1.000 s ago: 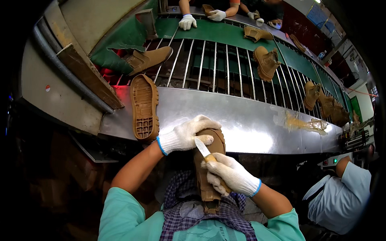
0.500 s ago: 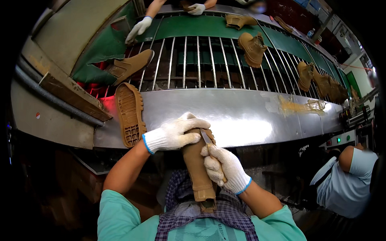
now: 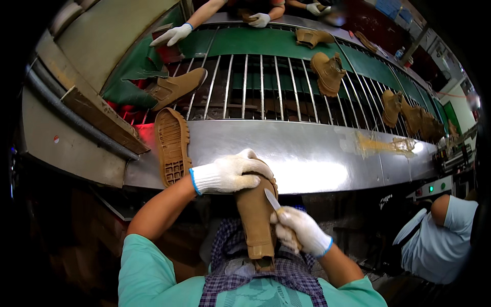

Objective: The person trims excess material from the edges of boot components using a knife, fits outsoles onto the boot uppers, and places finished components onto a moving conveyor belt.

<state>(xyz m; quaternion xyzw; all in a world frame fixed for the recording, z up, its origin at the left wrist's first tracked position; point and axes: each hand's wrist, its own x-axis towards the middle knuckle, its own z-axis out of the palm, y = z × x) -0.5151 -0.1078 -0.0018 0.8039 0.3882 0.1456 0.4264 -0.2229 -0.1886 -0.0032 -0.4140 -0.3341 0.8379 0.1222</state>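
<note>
A tan boot (image 3: 254, 217) lies lengthwise in front of me, its toe by the steel ledge and its open top against my apron. My left hand (image 3: 232, 172), in a white knit glove, is closed over the toe end and grips it. My gloved right hand (image 3: 302, 227) is wrapped round the handle of a knife (image 3: 272, 199). The short blade points up and left, beside the boot's right edge near the toe. A loose tan sole (image 3: 172, 146) rests on the ledge near my left wrist, tread pattern partly showing.
Beyond the steel ledge (image 3: 317, 153) runs a roller conveyor (image 3: 262, 87) with green strips. A boot (image 3: 179, 88) sits at the red-lit opening with a green flap (image 3: 130, 82); several more stand to the right. Across the conveyor are a co-worker's gloved hands (image 3: 176, 35). Another person sits at right.
My right hand and the knife have moved down and to the right, away from the toe. The co-worker's gloved hand across the conveyor has moved toward the green flap.
</note>
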